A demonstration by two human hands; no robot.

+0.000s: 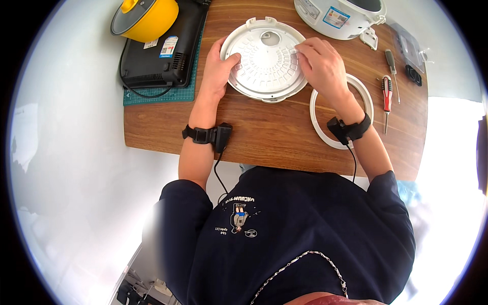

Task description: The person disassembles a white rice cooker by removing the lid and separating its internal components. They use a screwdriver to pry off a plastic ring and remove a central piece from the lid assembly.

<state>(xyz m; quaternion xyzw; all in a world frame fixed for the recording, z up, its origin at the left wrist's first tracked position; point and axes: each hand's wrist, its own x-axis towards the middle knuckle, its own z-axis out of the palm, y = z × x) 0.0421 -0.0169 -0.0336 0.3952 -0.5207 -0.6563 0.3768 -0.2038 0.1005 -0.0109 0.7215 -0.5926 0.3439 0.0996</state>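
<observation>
A round white rice cooker lid (267, 63) with rows of small raised shapes and an oval opening near its far edge is tilted over the table. My left hand (218, 68) grips its left rim, thumb on the upper face and fingers underneath. At the right rim, my right hand (323, 63) has its fingers bent and closed on the edge; the fingertips partly hide what they touch. A white ring (316, 114) lies on the table beneath my right wrist, partly covered by it.
The white rice cooker body (330, 20) stands at the far right. Nearby are a red-and-black screwdriver (387, 96), a grey-handled screwdriver (391, 61) and a clear plastic box (408, 46). On the left, a yellow pot (152, 23) sits on a black appliance (152, 63) over a green mat (152, 99).
</observation>
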